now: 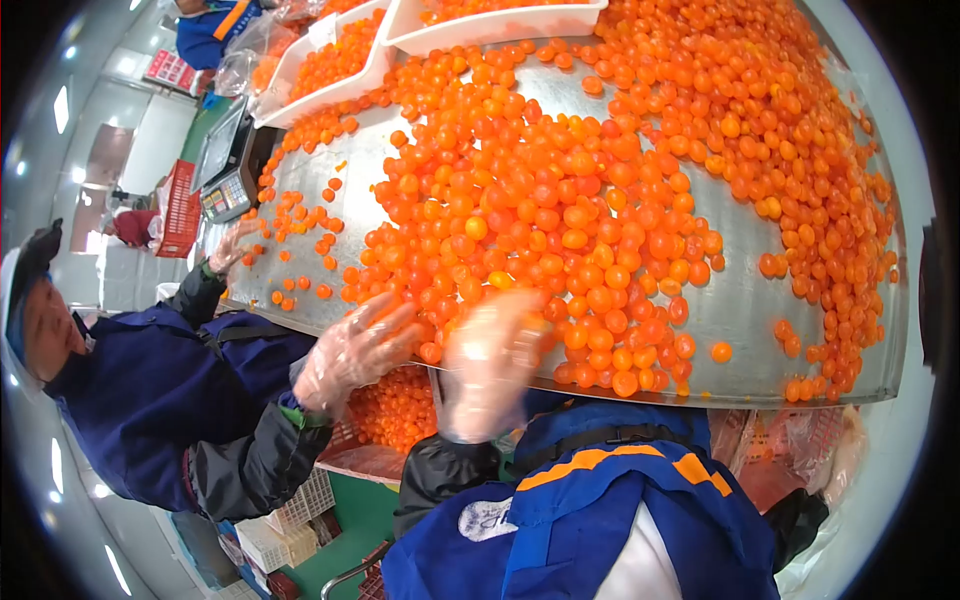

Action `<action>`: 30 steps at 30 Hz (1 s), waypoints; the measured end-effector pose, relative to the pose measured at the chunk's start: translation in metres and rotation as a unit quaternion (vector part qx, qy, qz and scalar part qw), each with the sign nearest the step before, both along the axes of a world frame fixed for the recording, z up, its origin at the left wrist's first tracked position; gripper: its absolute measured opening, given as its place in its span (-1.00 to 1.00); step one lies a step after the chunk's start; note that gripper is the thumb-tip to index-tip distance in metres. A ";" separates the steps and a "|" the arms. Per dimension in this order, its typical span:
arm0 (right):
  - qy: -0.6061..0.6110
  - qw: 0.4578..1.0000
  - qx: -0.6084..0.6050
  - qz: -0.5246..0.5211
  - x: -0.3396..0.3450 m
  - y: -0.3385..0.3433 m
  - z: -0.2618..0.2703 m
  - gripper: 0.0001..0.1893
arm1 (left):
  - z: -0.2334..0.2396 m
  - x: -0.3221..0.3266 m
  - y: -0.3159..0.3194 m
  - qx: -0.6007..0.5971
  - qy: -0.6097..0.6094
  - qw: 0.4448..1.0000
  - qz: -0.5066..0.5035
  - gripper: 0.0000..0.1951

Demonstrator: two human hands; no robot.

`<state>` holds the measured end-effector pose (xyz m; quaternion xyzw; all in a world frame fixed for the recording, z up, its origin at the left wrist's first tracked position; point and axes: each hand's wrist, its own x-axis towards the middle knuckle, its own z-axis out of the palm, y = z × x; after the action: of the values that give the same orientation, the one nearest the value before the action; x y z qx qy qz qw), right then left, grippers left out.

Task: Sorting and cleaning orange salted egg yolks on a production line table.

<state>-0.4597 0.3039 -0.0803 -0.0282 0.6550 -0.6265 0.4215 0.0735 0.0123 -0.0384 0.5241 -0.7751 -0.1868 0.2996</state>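
Small round orange fruits (525, 187), whose exact kind I cannot tell, lie heaped on a metal tabletop (742, 300). My left hand (491, 360), in a clear plastic glove and blurred, is at the near table edge with its fingers over the fruits. Whether it grips any is unclear. My right hand (844, 450), also gloved, is low at the far right, below the table edge, beside a plastic-lined red crate (772, 457); its fingers are hard to make out. Under the edge, left of my left hand, a lined crate holds more orange fruits (397, 409).
A co-worker at the left has one gloved hand (360, 352) close to my left hand and another (232, 244) by scattered fruits. White trays (495, 30) of fruits and a digital scale (225, 165) stand at the back. White crates (277, 536) are on the green floor.
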 end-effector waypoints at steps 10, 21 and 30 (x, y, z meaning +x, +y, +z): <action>0.484 0.770 0.106 0.403 0.200 -0.331 -0.044 -0.40 | -0.042 -0.074 -0.025 0.082 -0.183 0.973 -0.111 -0.38; 0.502 0.674 0.051 0.539 0.356 -0.392 -0.015 -0.19 | -0.068 0.015 -0.079 0.183 -0.307 0.934 0.020 -0.14; 0.438 0.550 -0.097 0.704 0.344 -0.395 0.029 -0.33 | -0.025 0.101 -0.136 0.239 -0.247 0.913 0.218 -0.60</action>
<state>-0.1157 -0.0915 -0.0508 -0.7922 0.4644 -0.0990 0.3833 0.1745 -0.1238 -0.0629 0.7657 -0.6226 -0.1612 -0.0023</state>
